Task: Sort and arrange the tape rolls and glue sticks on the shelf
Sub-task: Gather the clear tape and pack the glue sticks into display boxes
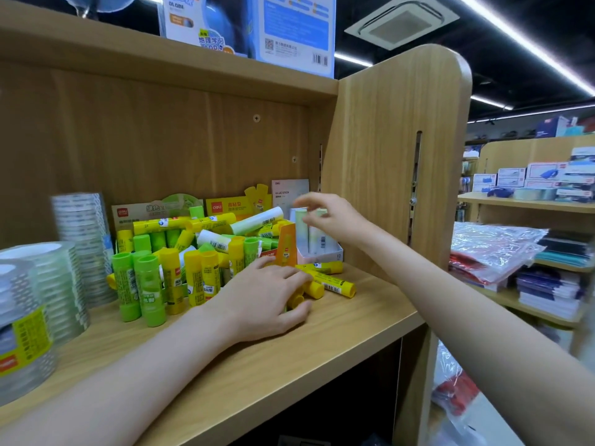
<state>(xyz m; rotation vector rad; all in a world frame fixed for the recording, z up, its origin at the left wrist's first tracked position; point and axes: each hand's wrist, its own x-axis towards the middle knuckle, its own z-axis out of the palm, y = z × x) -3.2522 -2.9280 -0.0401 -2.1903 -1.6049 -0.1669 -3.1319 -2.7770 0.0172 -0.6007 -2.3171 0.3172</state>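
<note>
A jumbled heap of glue sticks fills the middle of the wooden shelf [338, 326]: green ones [146, 286] and yellow ones [201, 275] stand upright, others lie across them. My left hand [267, 296] lies on the shelf board, its fingers and thumb curled round a yellow glue stick [314, 289] lying there. My right hand [331, 217] reaches over a small white box [322, 254] by the shelf's right wall and pinches the top of a pale green glue stick [301, 230] standing in it. Stacks of clear tape rolls [48, 294] stand at the left.
Printed display cartons [231, 206] lean against the back panel. An orange carton [286, 246] stands between heap and white box. A further tape stack [83, 233] stands behind. A boxed globe [257, 30] sits on the shelf above. Neighbouring shelves with packets lie to the right.
</note>
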